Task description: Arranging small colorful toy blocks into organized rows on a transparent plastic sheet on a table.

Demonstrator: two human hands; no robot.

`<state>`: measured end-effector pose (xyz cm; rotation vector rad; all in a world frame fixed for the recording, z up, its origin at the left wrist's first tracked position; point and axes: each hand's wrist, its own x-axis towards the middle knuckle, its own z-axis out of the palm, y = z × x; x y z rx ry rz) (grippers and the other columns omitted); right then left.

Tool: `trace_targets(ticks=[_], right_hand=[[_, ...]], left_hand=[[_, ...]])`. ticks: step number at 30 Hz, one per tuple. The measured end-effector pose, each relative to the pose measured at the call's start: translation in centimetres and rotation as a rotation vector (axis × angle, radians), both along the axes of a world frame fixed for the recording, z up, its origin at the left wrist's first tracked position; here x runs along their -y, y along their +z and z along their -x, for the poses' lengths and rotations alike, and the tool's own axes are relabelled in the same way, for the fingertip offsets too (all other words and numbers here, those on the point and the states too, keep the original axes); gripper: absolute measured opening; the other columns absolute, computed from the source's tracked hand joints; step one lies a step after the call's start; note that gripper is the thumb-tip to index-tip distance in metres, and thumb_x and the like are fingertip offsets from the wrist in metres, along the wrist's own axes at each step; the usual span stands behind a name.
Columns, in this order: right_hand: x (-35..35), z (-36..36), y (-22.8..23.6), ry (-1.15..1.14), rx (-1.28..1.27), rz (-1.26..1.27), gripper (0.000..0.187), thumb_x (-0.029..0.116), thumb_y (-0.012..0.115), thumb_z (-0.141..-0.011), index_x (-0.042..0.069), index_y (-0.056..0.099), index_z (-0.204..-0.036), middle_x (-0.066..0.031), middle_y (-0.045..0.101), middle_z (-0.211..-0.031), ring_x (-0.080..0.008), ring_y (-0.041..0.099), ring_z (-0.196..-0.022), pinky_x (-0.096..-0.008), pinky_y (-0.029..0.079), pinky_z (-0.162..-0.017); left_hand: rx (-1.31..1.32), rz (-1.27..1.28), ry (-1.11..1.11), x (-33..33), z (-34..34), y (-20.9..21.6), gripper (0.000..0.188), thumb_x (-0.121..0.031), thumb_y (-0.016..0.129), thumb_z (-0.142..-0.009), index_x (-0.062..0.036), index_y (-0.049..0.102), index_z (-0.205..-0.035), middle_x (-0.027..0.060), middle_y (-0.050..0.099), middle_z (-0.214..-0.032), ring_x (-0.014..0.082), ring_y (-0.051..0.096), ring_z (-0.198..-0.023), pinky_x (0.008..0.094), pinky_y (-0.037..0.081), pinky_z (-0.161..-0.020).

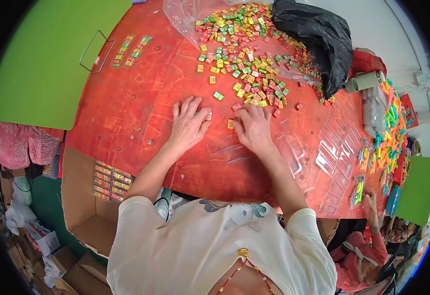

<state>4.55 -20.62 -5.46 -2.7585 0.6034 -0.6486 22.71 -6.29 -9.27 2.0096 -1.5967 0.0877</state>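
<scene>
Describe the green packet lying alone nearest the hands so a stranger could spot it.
On the red table, find the scattered small packets. Just beyond the gap between left hand and right hand, the green packet lies by itself, turned slantwise; the nearest loose ones are yellow or red.

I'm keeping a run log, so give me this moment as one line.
left hand: at reddish packet, grip unclear | right hand: beside yellow packet | ahead: packet pile | right: clear trays
</scene>
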Motion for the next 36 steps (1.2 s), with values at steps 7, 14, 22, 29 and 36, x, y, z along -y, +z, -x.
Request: trace_targets(ticks=[7, 14, 22, 29, 36], right_hand=[[-2.1, -1.1, -0.9, 0.027, -0.005, 0.153, 0.023, 0.019, 0.072, -0.081, 0.011, 0.068, -0.103, -0.0065, 0.058, -0.109, -0.0268, 0.055, -0.109, -0.0494, 0.035, -0.103], [-1.1, -1.9, -0.3, -0.038, 0.035, 0.071, 0.025, 0.017, 0.072, -0.082, 0.009, 0.068, -0.106, -0.0070, 0.060, -0.106, -0.0258, 0.057, -0.105, -0.0465, 0.037, -0.098], [1.9, 3.0, -0.2, -0.188, -0.035, 0.062, 0.026, 0.015, 0.072, -0.081, 0.012, 0.069, -0.107, -0.0070, 0.061, -0.102, -0.0266, 0.057, -0.101, -0.0455, 0.039, -0.096], [1.7, 1.6, -0.6, -0.166, -0.117, 0.138, 0.027, 0.018, 0.072, -0.081, 0.011, 0.069, -0.106, -0.0076, 0.060, -0.102, -0.0262, 0.057, -0.103, -0.0452, 0.039, -0.095], [1.4, 1.2, -0.3, -0.146, -0.063, 0.095, 0.029, 0.024, 0.072, -0.082, 0.010, 0.069, -0.107, -0.0087, 0.060, -0.103, -0.0270, 0.057, -0.100, -0.0468, 0.038, -0.096]], left_hand=[[-0.040, -0.028, -0.005, 0.3, 0.2, -0.2, 0.036, -0.025, 0.071, -0.083, -0.0137, 0.064, -0.116, 0.0160, 0.049, -0.139, 0.0377, 0.040, -0.135, 0.0618, 0.027, -0.107], [0.046, -0.109, 0.031, 1.3, 1.8, 0.6, 0.047, -0.029, 0.071, -0.081, -0.0136, 0.061, -0.125, 0.0176, 0.045, -0.144, 0.0390, 0.034, -0.139, 0.0668, 0.021, -0.110], [0.025, -0.096, 0.024, 1.6, 1.1, 0.0, 0.035, -0.025, 0.066, -0.087, -0.0138, 0.063, -0.119, 0.0186, 0.048, -0.141, 0.0392, 0.038, -0.137, 0.0682, 0.023, -0.108], [-0.018, -0.063, 0.031, 1.8, 0.6, -0.5, 0.032, -0.024, 0.065, -0.089, -0.0129, 0.064, -0.118, 0.0178, 0.048, -0.141, 0.0380, 0.039, -0.136, 0.0636, 0.027, -0.109], [-0.003, -0.053, 0.029, 1.5, 0.5, -0.9, 0.036, -0.022, 0.065, -0.089, -0.0144, 0.064, -0.124, 0.0179, 0.047, -0.141, 0.0377, 0.039, -0.136, 0.0624, 0.027, -0.109]])
